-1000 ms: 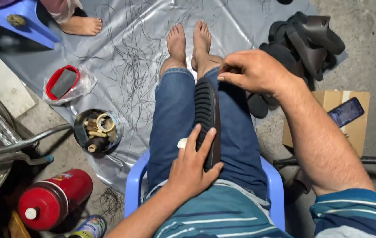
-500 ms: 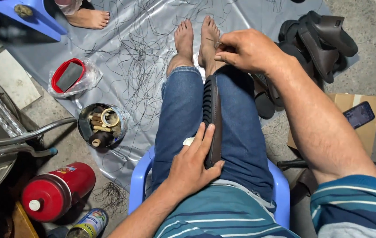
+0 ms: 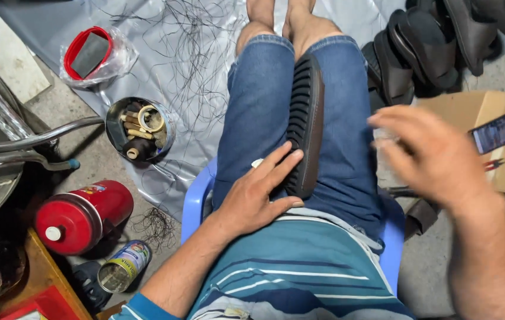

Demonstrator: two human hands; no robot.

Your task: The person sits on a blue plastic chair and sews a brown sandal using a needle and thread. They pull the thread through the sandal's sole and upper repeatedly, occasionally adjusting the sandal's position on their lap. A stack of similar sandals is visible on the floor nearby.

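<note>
The ribbed black sole [image 3: 305, 124] is laid along the lap, pinned near its end by the flat, spread left hand [image 3: 255, 192]; right hand [image 3: 433, 154] is blurred, open, nothing held, best kept pressed firmly

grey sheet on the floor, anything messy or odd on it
Yes: thin dark strands lie scattered across the grey sheet, with a loose clump off its edge by the red canister. Nothing looks damaged.

A single head-worn camera looks steeply down, close over the seated person's lap [image 3: 300, 136], toward the floor [image 3: 86, 154].
</note>
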